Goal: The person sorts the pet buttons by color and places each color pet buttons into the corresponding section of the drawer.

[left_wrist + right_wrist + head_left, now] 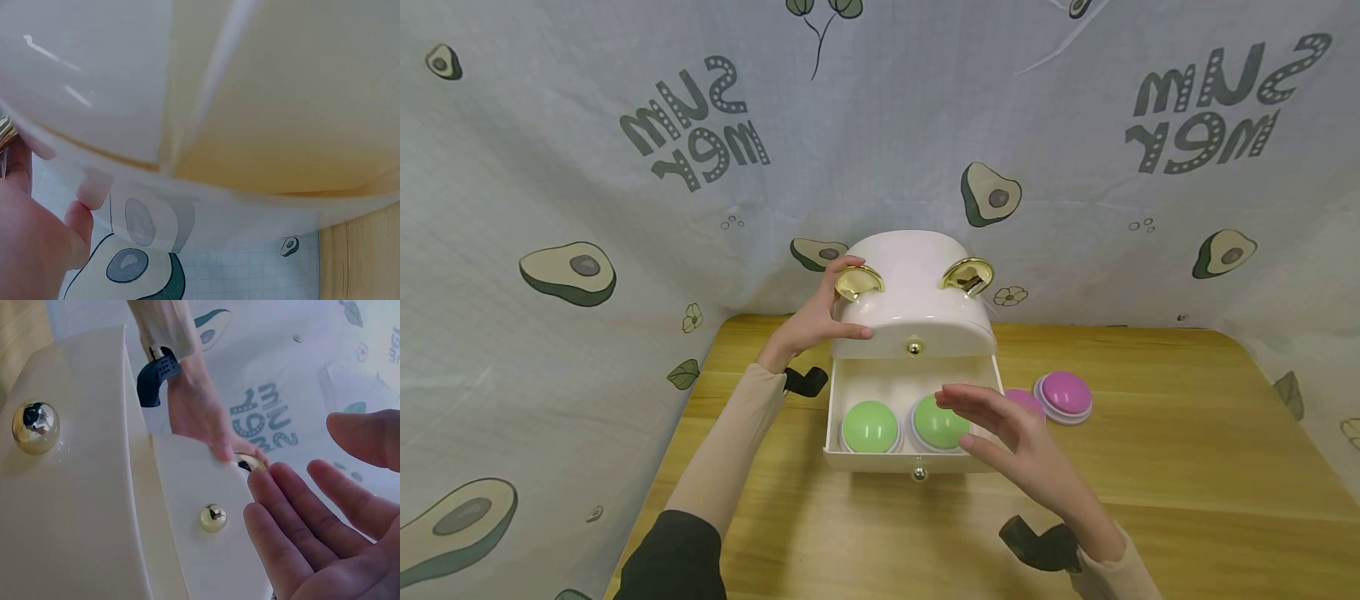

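With the lower drawer (872,463) standing drawn out at the centre of the head view, the step seems to call for a steady case and careful fingers. The left hand (811,323) grips the upper left of the white case (917,287), thumb across the front and fingers by the left gold ear (859,282); an even hold on the shell, not on the ear, would best stop it sliding over the desk (1165,400). The right hand (1037,454) hovers with fingers extended and nothing in its grasp, over the drawer's right end. It would do well to keep its fingers off the rim, and to use the lower knob (919,473) should the drawer need shifting. Both green domes (870,427) sit in the drawer at lower centre, the right one partly covered by fingertips. Right of them on the desk lie a pink dome (1067,393) in plain sight and a second pink dome (1026,402), mostly hidden by the right hand. The left-wrist view is filled by blurred shell, so the left fingertips' exact contact is probably firm but hard to confirm.
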The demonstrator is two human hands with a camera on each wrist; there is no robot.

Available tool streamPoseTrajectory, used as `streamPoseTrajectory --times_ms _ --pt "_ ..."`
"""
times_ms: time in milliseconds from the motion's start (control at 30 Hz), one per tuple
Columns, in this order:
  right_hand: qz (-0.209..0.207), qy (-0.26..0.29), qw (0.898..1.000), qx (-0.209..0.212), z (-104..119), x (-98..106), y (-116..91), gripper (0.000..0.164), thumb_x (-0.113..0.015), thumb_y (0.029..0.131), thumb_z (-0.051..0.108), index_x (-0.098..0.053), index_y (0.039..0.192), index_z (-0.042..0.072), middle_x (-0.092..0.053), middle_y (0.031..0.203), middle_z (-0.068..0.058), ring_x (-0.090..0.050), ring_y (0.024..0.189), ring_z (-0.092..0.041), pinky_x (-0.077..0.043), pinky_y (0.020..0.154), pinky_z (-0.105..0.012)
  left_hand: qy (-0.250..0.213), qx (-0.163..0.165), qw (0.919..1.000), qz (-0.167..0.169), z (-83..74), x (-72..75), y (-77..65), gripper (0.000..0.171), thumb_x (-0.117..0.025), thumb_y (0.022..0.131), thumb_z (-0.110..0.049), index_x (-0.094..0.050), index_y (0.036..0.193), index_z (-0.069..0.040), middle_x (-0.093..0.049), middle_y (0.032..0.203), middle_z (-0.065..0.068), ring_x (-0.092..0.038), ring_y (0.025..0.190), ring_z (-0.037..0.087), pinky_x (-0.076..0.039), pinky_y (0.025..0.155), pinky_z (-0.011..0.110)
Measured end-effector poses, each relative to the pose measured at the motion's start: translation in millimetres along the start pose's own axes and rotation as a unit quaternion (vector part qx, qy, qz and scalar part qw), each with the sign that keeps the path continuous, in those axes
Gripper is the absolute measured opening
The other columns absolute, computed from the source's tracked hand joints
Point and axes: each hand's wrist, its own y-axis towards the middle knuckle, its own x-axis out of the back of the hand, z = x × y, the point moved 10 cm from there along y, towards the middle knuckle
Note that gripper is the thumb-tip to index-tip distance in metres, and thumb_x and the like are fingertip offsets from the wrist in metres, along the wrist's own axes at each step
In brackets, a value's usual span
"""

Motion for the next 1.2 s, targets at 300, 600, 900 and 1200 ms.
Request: streamPoseTrajectory --times_ms 300,600,900,1200 --pt "0.044 0.014 0.999 -0.016 1 -15 -12 0.046 -0.055 0.088 -0.016 -0.050 0.131 -0.001 -0.057 0.127 -0.016 -0.055 0.118 -0.022 -0.043 0.095 -0.027 -0.009 0.018 0.9998 0.001 -13.8 -2.9 -2.1 0.093 -0.074 0.073 0.011 -0.016 0.142 -0.010 -0.012 0.149 0.013 -0.018 0.137 0.028 -0.013 0.111 0.049" --pt "0.125 0.025 0.992 0.019 4 -33 -22 0.050 -0.053 0.090 -0.015 -0.045 0.137 -0.001 -0.060 0.123 -0.019 -0.056 0.116 -0.025 -0.045 0.094 -0.031 -0.016 0.006 0.9999 -0.002 -10.5 -1.6 -1.3 0.091 -0.075 0.073 0.008 -0.018 0.141 -0.013 -0.014 0.147 0.010 -0.018 0.136 0.025 -0.012 0.111 0.048" --pt "0.181 0.028 0.983 0.025 -4 -49 -33 0.047 -0.053 0.092 -0.010 -0.046 0.137 0.000 -0.058 0.128 -0.010 -0.055 0.118 -0.027 -0.044 0.096 -0.035 -0.015 -0.018 0.9997 -0.005 -2.4 0.2 0.3 0.092 -0.077 0.073 0.006 -0.020 0.141 -0.018 -0.019 0.145 0.006 -0.023 0.134 0.022 -0.015 0.110 0.047" --pt "0.197 0.047 0.979 0.008 -17 -58 -42 0.048 -0.053 0.093 -0.008 -0.044 0.139 0.003 -0.055 0.132 -0.010 -0.054 0.119 -0.026 -0.044 0.096 -0.036 -0.020 -0.021 0.9996 -0.004 -3.1 0.0 -0.2 0.093 -0.077 0.073 0.007 -0.020 0.141 -0.018 -0.019 0.144 0.006 -0.023 0.134 0.022 -0.015 0.110 0.046"
